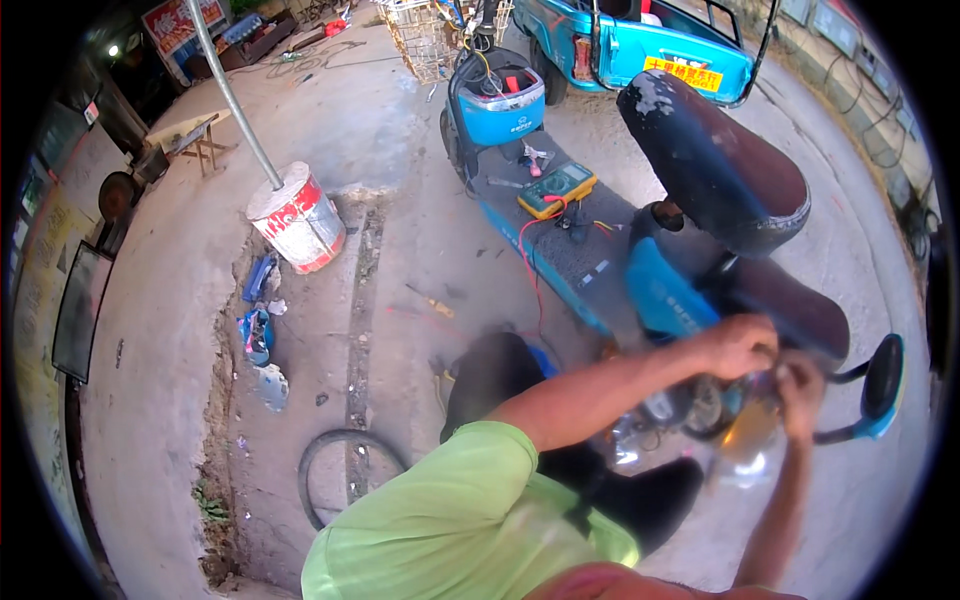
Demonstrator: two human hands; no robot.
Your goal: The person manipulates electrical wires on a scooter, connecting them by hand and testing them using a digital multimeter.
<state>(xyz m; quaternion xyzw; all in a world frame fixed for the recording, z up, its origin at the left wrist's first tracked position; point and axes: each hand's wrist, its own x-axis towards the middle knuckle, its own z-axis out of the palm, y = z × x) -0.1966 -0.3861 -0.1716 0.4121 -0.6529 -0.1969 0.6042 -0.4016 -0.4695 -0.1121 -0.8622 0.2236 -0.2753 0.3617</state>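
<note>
Green shirt (430, 515) nearest, left hand (742, 345) and right hand (800, 392) bunch their fingers close together, any pinched item indiscernible, at the near right end of one blue scooter (662, 292): seats (705, 165) on, rear parts (704, 408) exposed, work seemingly unfinished, multimeter (558, 190) on footboard (560, 248).

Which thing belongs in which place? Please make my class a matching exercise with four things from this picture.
Column one
1. digital multimeter
2. metal pole
3. left hand
4. wire basket

Column two
A. standing in a red-and-white bucket
B. at the front of the scooter
C. on the footboard
D. close beside the right hand

Right pairs: 1-C, 2-A, 3-D, 4-B
</note>
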